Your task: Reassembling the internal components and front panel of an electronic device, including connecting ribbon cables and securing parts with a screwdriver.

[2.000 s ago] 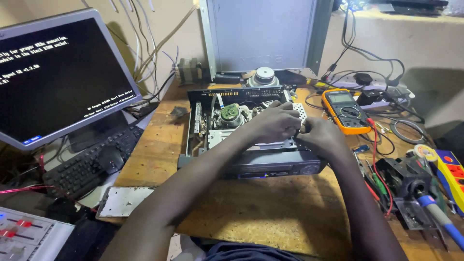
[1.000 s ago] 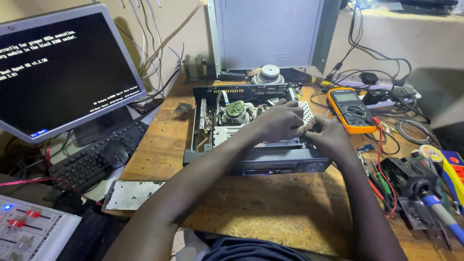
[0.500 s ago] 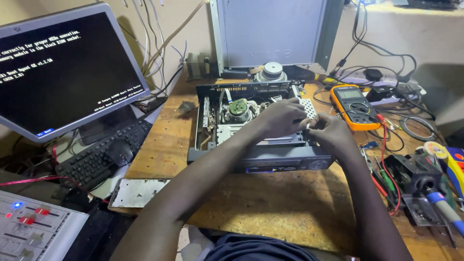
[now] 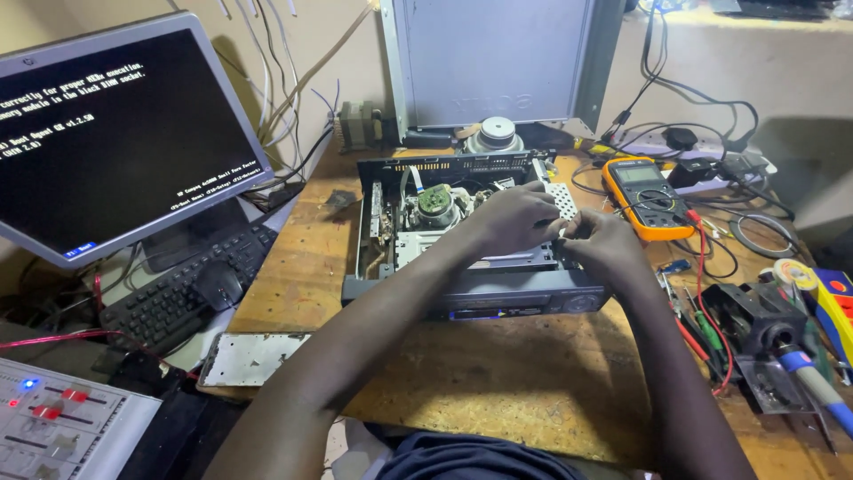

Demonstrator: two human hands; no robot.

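A worn wooden bench (image 4: 498,373) stands against a plain beige wall (image 4: 302,36), where loose wires (image 4: 293,98) hang down. A monitor (image 4: 115,133) glows on the left above a black keyboard (image 4: 178,293). Light is dim and warm, with dark shadow at right.

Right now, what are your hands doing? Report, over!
Left hand and right hand both inside the open video player, fingertips pinched together on a small part. Yellow meter beside it, red wires close by the right wrist.
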